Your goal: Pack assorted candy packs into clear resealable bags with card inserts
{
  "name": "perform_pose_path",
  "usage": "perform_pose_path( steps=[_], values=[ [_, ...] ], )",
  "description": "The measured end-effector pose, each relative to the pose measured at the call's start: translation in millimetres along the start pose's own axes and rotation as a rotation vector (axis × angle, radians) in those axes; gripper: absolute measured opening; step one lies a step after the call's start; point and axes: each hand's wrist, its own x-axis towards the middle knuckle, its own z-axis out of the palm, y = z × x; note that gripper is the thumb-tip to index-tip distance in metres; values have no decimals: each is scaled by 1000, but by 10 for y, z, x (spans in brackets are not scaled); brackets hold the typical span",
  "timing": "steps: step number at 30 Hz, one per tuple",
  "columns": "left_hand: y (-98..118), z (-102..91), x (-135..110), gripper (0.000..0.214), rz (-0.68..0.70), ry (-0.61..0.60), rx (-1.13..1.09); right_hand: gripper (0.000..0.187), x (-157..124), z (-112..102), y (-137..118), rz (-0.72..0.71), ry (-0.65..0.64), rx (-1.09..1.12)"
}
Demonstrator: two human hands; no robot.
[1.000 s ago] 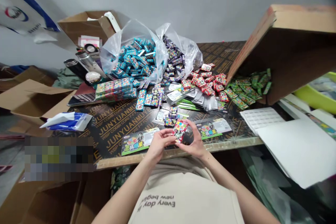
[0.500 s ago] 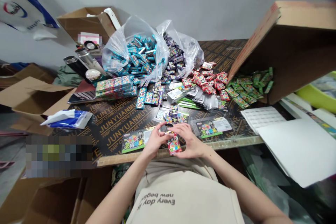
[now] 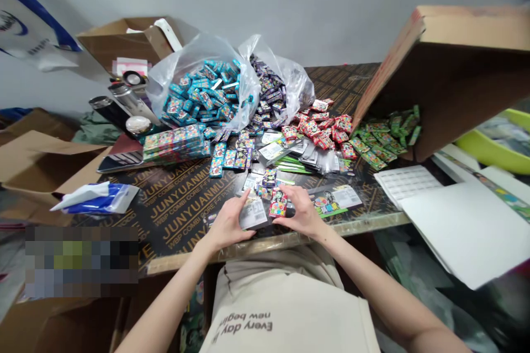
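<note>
My left hand (image 3: 229,223) grips a flat clear packet with a printed card (image 3: 253,214) near the table's front edge. My right hand (image 3: 301,212) pinches a small red candy packet (image 3: 277,203) right beside that card. Just behind my hands lie a few loose small packets (image 3: 268,179) and another flat carded packet (image 3: 334,200). Farther back sit a clear bag of blue packets (image 3: 202,94), a bag of purple packets (image 3: 271,91), a heap of red packets (image 3: 321,127) and green packets (image 3: 385,140).
A tipped cardboard box (image 3: 459,77) stands at the right over the green packets. White sheets (image 3: 464,220) overhang the table's right end. A stack of boxed packets (image 3: 176,140), metal cylinders (image 3: 124,102) and open cartons (image 3: 37,160) fill the left. The dark board table (image 3: 178,204) has printed lettering.
My hands moved forward from the table edge onto the table. The left hand took hold of the flat carded packet. The right hand carried the red packet up beside it.
</note>
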Motion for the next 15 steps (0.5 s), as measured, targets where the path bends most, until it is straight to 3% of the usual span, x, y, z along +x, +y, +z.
perform_pose_path(
  steps=[4,8,15],
  values=[
    [76,19,36,107,-5,-9,-102,81,35,-69,16,-92,-126,79],
    [76,63,39,102,-37,-12,-123,83,56,-121,68,-147,-168,150],
    [52,163,126,105,-63,-73,-123,82,73,-198,192,-89,-219,155]
  ],
)
